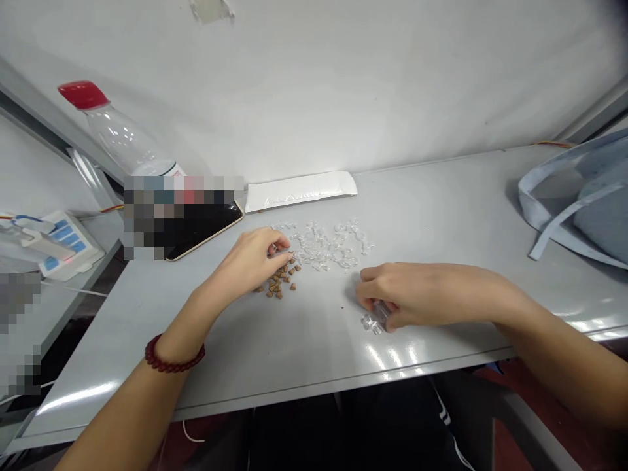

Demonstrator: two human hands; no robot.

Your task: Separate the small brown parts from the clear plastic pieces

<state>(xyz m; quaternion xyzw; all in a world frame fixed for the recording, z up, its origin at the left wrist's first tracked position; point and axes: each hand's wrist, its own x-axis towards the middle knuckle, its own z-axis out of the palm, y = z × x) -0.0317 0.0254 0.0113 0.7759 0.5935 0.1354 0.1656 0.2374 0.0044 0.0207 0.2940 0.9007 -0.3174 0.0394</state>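
"Loose stock?"
"Brown pieces (293, 286), over a dozen; clear plastic pieces (318, 243), many, overlapped past counting."
"Singles?"
"Bottle (118, 136), one; phone (203, 229), one; white packet (301, 190), one; bracelet (174, 364), one; left hand (258, 256), one; right hand (392, 291), one."

Shiny grey table (294, 353) | brown bits (278, 282), left of centre | clear bits (326, 245), middle | white packet (301, 190), far | phone (203, 226), far left
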